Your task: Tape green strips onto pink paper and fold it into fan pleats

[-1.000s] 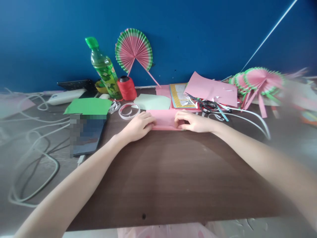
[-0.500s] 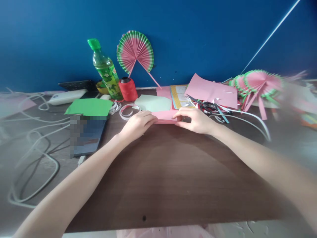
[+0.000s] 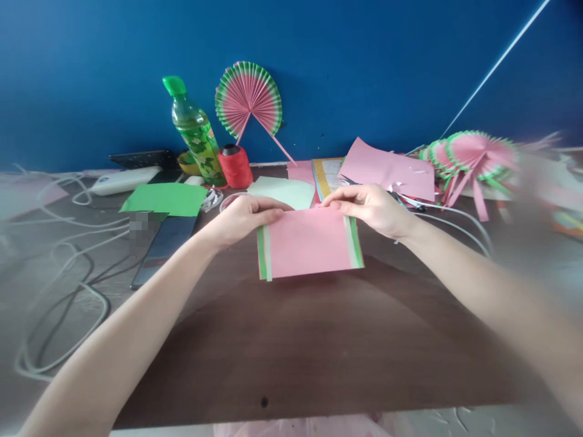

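Note:
A pink paper sheet [image 3: 310, 241] with green and white strips along its left and right edges hangs above the dark brown table [image 3: 319, 340]. My left hand [image 3: 239, 218] pinches its upper left corner. My right hand [image 3: 371, 208] pinches its upper right corner. Both hands are closed on the top edge, and the sheet faces me, tilted slightly.
At the back stand a green bottle [image 3: 195, 132], a red thread spool [image 3: 234, 166] and a pink-green paper fan [image 3: 248, 100] against the blue wall. Pink sheets [image 3: 387, 170], more fans [image 3: 473, 155], green paper [image 3: 164, 199], a phone [image 3: 164, 240] and white cables [image 3: 64, 291] lie around.
The pink paper lay flat under both hands on the table; now both hands have lifted it by its top edge, and its striped side edges show.

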Motion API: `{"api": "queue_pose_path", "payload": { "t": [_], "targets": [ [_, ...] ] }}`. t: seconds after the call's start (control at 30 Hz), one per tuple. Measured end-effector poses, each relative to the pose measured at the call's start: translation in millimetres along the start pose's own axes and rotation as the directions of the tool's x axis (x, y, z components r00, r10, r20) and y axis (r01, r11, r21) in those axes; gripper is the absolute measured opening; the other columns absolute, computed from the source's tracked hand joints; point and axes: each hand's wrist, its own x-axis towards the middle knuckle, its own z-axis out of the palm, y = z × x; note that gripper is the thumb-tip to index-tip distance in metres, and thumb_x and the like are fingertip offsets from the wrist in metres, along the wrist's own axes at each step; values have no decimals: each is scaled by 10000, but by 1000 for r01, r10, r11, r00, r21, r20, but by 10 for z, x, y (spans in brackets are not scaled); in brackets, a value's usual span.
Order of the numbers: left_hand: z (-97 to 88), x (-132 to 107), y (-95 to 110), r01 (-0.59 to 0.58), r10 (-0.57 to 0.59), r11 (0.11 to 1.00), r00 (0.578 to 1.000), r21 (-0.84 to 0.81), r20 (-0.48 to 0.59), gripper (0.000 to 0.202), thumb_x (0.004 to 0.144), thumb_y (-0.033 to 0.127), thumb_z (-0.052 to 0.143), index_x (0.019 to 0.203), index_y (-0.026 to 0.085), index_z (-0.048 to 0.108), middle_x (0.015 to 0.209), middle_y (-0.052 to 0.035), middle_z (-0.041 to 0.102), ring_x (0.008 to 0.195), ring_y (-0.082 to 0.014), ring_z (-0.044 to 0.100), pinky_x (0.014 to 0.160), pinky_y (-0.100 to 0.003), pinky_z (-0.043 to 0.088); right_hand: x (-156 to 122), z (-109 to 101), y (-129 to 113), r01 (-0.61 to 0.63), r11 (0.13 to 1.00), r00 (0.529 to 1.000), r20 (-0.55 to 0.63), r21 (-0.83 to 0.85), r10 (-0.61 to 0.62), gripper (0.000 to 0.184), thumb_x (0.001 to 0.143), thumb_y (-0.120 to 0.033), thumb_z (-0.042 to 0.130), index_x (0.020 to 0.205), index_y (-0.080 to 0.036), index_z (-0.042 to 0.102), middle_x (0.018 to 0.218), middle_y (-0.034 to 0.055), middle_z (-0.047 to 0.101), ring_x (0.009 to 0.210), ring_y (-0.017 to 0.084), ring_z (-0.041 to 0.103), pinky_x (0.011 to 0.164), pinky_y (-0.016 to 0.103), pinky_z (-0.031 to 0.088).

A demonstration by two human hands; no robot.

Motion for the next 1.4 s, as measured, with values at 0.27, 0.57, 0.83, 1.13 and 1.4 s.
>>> {"api": "queue_pose_path", "payload": {
  "t": [0.27, 0.57, 0.83, 1.13, 1.4],
  "targets": [
    [138, 12, -169, 33, -50, 944, 998, 327, 44, 234, 805, 306, 508, 905, 190, 685, 854, -18, 684, 766, -163, 600, 717, -288, 465, 8, 31, 73, 25, 940, 987, 155, -341, 30, 198, 779, -242, 554, 905, -178, 693, 928, 52, 678, 840, 173, 603, 780, 333, 456],
    [281, -5, -229, -123, 75, 820, 991, 559, 107, 149, 782, 197, 480, 848, 181, 612, 843, -32, 612, 799, -171, 554, 681, -278, 411, -5, 149, 207, 139, 825, 972, 235, -548, -7, 149, 787, -121, 496, 818, -154, 638, 867, 56, 626, 750, 151, 550, 657, 275, 407],
    [323, -25, -133, -93, 68, 808, 996, 582, 65, 136, 748, 166, 483, 817, 178, 599, 814, -25, 612, 783, -167, 554, 672, -270, 404, -12, 165, 230, 209, 814, 962, 262, -541, -73, 171, 767, -48, 475, 768, -145, 616, 805, 46, 600, 737, 140, 532, 649, 256, 386],
    [349, -19, -171, -197, 154, 722, 980, 663, 123, 126, 773, 132, 467, 776, 167, 588, 804, -32, 593, 821, -176, 544, 680, -270, 402, -13, 146, 238, 252, 796, 948, 304, -550, -90, 174, 778, -43, 478, 759, -142, 620, 812, 49, 584, 746, 140, 529, 641, 262, 387],
    [407, -65, -119, -270, 203, 501, 960, 822, 192, 125, 805, 126, 458, 826, 153, 578, 842, -50, 579, 776, -181, 541, 611, -279, 385, -9, 126, 253, 300, 770, 934, 338, -563, -116, 163, 802, -75, 479, 752, -145, 618, 816, 52, 594, 748, 148, 531, 637, 269, 388]
  ]
}}
